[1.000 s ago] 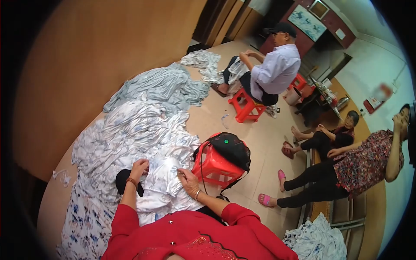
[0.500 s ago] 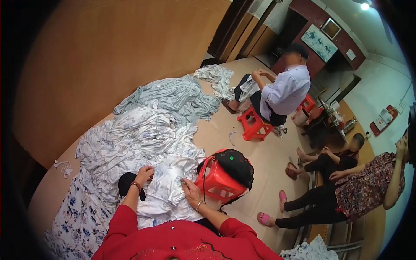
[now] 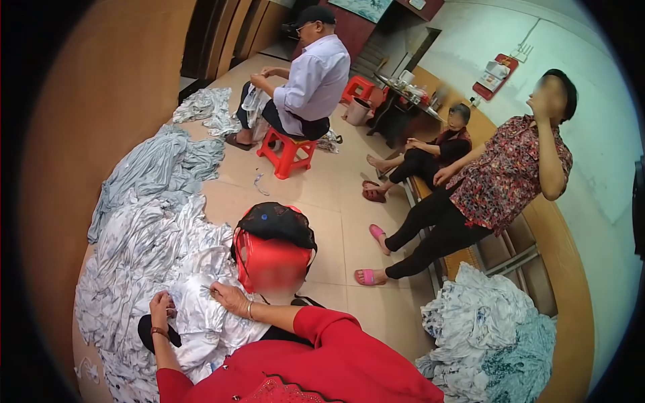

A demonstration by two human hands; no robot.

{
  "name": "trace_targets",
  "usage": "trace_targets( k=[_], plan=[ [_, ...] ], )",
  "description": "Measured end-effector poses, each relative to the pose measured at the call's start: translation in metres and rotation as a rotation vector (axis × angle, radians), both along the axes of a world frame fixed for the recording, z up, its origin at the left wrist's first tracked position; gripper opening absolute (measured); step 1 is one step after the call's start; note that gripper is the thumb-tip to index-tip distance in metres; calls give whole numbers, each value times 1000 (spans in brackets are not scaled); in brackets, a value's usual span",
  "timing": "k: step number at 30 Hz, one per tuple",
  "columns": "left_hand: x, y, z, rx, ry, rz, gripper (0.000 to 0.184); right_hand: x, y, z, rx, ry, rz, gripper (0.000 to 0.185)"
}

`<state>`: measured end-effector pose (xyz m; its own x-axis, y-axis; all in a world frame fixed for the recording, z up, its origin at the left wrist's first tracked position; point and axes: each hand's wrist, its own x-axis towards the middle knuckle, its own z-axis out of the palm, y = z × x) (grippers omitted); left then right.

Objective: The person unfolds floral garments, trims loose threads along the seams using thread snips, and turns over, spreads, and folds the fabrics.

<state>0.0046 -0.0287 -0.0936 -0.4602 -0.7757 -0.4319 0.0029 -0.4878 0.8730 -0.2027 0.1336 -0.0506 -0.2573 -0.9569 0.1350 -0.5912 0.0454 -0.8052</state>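
White fabric with a faint bluish print [image 3: 201, 314] lies bunched across my lap and runs into the big heap in front of me. My left hand [image 3: 162, 309], with a brown band at the wrist, has its fingers curled on the fabric's left part. Opposite it, my right hand [image 3: 232, 299], wearing a bracelet, pinches the fabric near its upper right edge. The fingertips of both hands are partly lost in the folds. The heap of white printed cloth [image 3: 134, 258] spreads over the floor beyond my hands.
Close to my right hand stands a red plastic stool [image 3: 272, 265] with a black mesh bag [image 3: 277, 223] on it. Grey-green cloth [image 3: 158, 161] lies farther off. A seated person [image 3: 312, 80] handles cloth on another red stool [image 3: 287, 156]. Two people are at right, near another cloth pile [image 3: 487, 329].
The view has swung right, so the stool, heap and people appear farther left and the right-hand cloth pile shows more fully. Both my hands stay on the white fabric.
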Motion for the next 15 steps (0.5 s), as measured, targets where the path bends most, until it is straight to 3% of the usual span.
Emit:
trace_targets(
  k=[2,15],
  plan=[
    [-2,0,2,-63,-97,-14,16,3,1,2,-5,19,-31,13],
    [-1,3,7,-60,-50,-41,18,5,1,6,-28,66,-28,14]
  ],
)
